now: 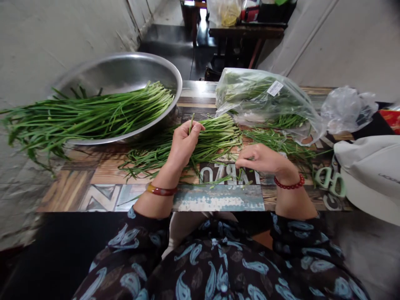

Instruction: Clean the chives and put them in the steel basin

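My left hand (185, 143) is closed, pinching a garlic chive stem (191, 123) whose pale end sticks up between thumb and fingers. Under and beside it lies a pile of garlic chives (221, 131) on the patterned table (218, 198). To the right, my right hand (258, 158) hovers low over the tabletop with its fingers curled together. A bit of green shows at those fingers, but what they hold is too small to make out. Short green scraps (242, 177) are scattered below this hand.
A large steel basin (178, 83) with many chives (103, 112) stands at the left. Behind the pile lies a clear bag (300, 100) of chives. Loose stems (275, 141), a crumpled plastic bag (346, 108), green-handled scissors (331, 180) and a white cap (368, 175) are at the right.
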Demonstrator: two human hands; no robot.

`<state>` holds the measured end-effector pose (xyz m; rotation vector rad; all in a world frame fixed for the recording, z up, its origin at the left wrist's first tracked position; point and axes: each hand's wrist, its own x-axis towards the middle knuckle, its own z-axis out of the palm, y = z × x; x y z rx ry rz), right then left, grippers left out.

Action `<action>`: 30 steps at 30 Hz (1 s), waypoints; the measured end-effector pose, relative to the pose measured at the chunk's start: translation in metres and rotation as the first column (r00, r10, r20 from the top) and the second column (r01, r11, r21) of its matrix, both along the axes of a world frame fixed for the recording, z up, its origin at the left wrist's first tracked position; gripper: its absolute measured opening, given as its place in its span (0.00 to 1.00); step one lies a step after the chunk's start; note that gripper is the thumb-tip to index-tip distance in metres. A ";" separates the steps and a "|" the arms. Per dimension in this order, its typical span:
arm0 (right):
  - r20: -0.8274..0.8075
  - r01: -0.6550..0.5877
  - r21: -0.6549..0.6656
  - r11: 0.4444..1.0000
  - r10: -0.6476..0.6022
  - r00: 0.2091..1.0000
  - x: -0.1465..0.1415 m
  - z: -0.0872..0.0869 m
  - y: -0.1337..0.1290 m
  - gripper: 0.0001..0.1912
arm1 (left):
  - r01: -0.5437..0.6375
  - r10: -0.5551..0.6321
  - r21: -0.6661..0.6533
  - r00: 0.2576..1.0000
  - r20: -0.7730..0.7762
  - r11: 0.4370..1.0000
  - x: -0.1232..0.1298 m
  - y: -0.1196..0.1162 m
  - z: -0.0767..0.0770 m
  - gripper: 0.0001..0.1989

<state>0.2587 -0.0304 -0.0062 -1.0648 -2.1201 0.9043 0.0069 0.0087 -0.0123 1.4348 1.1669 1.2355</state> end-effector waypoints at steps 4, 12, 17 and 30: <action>0.051 0.178 0.064 0.982 -0.181 0.982 0.007 0.001 0.008 0.15 | -0.018 0.023 0.055 0.997 -0.080 0.998 -0.001 0.002 -0.001 0.18; 0.201 0.226 0.436 0.871 -0.339 0.919 -0.014 -0.035 0.024 0.09 | 0.046 -0.032 0.069 0.981 -0.189 0.997 0.004 0.000 0.003 0.15; 0.231 0.240 0.463 0.853 -0.377 0.897 -0.015 -0.035 0.025 0.06 | 0.062 -0.043 0.083 0.974 -0.220 0.995 0.006 -0.001 0.002 0.13; -0.348 0.385 -0.160 0.909 -0.417 0.840 -0.018 -0.024 0.021 0.13 | 0.125 -0.014 0.250 0.915 -0.403 0.960 0.008 -0.005 0.001 0.08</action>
